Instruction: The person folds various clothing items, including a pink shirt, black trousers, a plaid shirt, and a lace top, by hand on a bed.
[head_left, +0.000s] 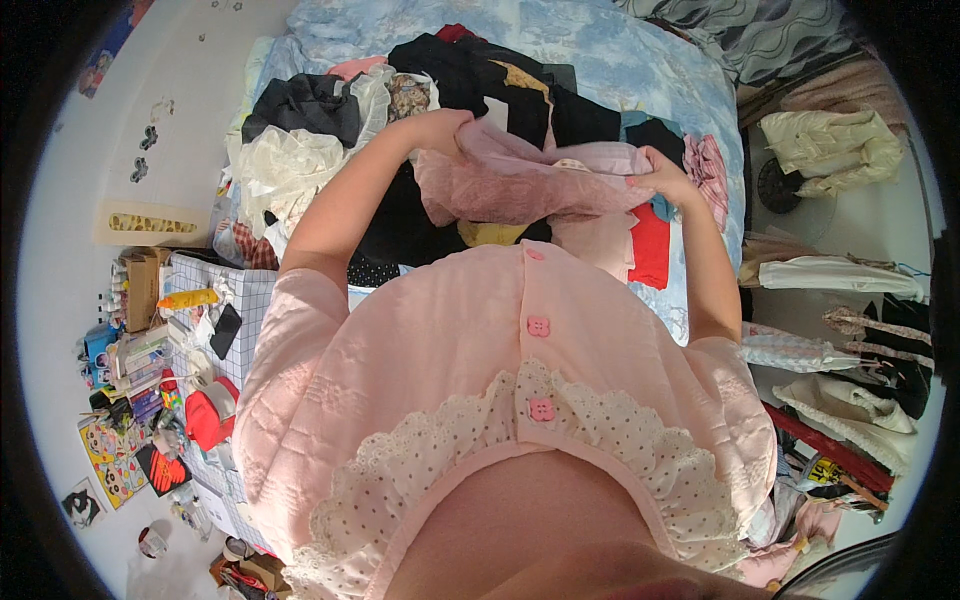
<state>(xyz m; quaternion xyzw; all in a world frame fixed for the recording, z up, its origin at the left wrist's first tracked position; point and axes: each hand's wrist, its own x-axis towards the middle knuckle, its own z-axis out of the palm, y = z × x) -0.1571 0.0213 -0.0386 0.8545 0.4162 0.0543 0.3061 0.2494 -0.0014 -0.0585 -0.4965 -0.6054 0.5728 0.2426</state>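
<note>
A thin pink garment (517, 187) is stretched sideways between my two hands, above a heap of clothes on the bed. My left hand (446, 133) grips its left end, with part of the fingers hidden by the cloth. At the other end my right hand (666, 180) pinches the fabric with thumb and fingers. Black clothing (480, 82) lies heaped just beyond it. Close to my left forearm is a cream ruffled garment (289, 172), with a dark grey cloth (304, 109) behind. Below my right hand lie a red cloth (651, 251) and a pale pink cloth (596, 244).
A blue patterned bedsheet (637, 60) covers the bed. To the left stands a table with a checked cloth (255, 292), holding a phone (226, 331), a red-and-white cap (214, 412) and books. Clothes on the right include a cream jacket (832, 150), near a dark round fan (778, 186).
</note>
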